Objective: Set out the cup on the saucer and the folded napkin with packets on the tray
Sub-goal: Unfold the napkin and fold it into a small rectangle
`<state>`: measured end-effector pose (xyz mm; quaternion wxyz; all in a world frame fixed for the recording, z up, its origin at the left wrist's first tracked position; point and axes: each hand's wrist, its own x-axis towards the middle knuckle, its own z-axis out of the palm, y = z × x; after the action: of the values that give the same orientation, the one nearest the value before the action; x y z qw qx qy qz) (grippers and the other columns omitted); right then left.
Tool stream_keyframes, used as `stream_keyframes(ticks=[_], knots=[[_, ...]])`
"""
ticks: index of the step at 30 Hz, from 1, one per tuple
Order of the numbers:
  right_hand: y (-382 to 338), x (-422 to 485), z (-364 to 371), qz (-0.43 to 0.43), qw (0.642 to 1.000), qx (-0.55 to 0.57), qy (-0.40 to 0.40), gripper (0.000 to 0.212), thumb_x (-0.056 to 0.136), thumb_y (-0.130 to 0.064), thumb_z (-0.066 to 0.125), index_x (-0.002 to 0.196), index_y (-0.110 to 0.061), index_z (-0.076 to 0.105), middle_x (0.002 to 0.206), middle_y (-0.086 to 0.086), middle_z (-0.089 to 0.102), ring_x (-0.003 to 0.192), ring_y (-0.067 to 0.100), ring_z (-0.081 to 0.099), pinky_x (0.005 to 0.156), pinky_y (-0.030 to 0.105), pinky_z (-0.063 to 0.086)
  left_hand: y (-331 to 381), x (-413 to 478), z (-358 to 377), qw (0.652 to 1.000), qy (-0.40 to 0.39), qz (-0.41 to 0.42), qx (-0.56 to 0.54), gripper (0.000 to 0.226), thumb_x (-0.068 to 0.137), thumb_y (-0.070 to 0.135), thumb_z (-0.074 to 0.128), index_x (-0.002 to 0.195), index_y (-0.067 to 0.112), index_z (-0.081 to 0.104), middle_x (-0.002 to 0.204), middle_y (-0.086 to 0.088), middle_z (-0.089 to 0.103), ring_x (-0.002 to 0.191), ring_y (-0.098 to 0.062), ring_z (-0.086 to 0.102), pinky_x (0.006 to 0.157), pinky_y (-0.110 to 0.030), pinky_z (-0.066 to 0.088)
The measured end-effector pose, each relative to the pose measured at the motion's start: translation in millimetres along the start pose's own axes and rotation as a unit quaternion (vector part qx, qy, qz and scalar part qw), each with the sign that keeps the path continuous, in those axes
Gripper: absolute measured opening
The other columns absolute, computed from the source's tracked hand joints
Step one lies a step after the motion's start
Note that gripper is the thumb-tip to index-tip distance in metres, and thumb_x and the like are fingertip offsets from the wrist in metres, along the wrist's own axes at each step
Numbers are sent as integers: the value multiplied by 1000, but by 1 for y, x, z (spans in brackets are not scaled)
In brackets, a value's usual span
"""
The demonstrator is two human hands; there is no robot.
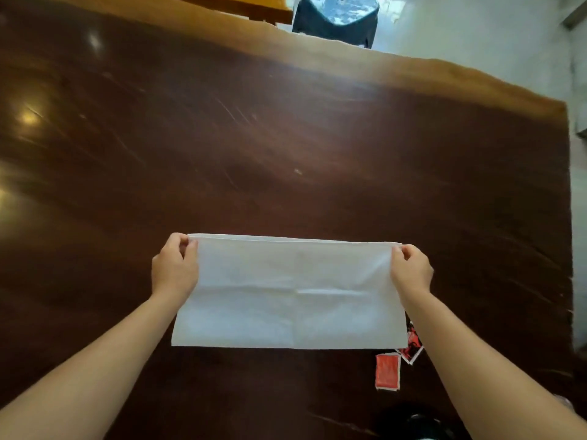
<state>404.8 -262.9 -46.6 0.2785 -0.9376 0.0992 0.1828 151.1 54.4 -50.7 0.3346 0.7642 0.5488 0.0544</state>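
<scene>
Head view: a white napkin [287, 292] fills the lower centre of the frame, folded once into a long rectangle with its doubled edge along the top. It is held by its two upper corners and stretched flat between them, its lower edge reaching down toward the dark wooden counter [286, 138]. The left hand [174, 268] pinches the upper left corner, its fingers [187, 246] closed tight on the cloth; the right hand [412, 269] pinches the upper right corner the same way, thumb and fingers shut on the edge. Both bare forearms run in from the bottom corners of the frame.

Just below the napkin's lower right corner lie red packets: one red packet [387, 372] flat on the counter, and a second packet [411, 344] partly hidden behind the cloth, beside the right forearm. At the bottom edge, right of centre, sits a dark object too cropped to make out. Beyond the counter's far edge, at the top centre, stands a dark stool [335, 17] on a pale floor [476, 33].
</scene>
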Motion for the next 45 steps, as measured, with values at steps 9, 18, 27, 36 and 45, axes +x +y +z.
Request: stream_keyframes(ticks=[9, 18, 27, 36, 45], knots=[[0, -8, 25, -13, 994, -69, 81, 29, 103, -38, 33, 90, -18, 49, 70, -3, 52, 69, 23, 56, 63, 39, 48, 3, 9, 17, 998, 51, 9, 40, 26, 103, 38, 46, 90, 18, 56, 67, 7, 56, 64, -19, 53, 59, -33, 37], [3, -3, 12, -15, 998, -39, 44, 25, 101, -38, 42, 92, -17, 52, 77, 0, 56, 72, 22, 59, 62, 37, 49, 13, 4, 12, 997, 81, 5, -8, 25, 102, 39, 52, 87, 20, 59, 67, 7, 57, 64, -8, 52, 52, -22, 32], [-11, -42, 1, -155, 974, -132, 97, 38, 91, -30, 56, 124, -11, 55, 116, 11, 61, 108, 32, 54, 91, 49, 49, 25, -31, 10, 976, 86, 156, 127, 41, 97, 35, 48, 128, 9, 54, 135, -18, 52, 123, -37, 47, 98, -48, 44], [-47, -204, 133, -430, 856, -200, -206, 61, 102, -44, 18, 157, -20, 5, 167, 5, 4, 152, 26, -11, 122, 52, -1, -27, -75, 44, 907, -104, 254, 321, 74, 102, 44, 38, 161, 25, -2, 169, -7, -11, 155, -29, -15, 126, -50, 1], [33, -151, 119, -381, 866, -318, -59, 71, 99, -56, 16, 158, -24, -7, 166, 5, -14, 151, 30, -16, 120, 53, -5, -55, -54, 36, 908, -57, 237, 341, 65, 101, 54, 10, 161, 33, -4, 170, -1, -11, 155, -22, -17, 123, -39, -15]])
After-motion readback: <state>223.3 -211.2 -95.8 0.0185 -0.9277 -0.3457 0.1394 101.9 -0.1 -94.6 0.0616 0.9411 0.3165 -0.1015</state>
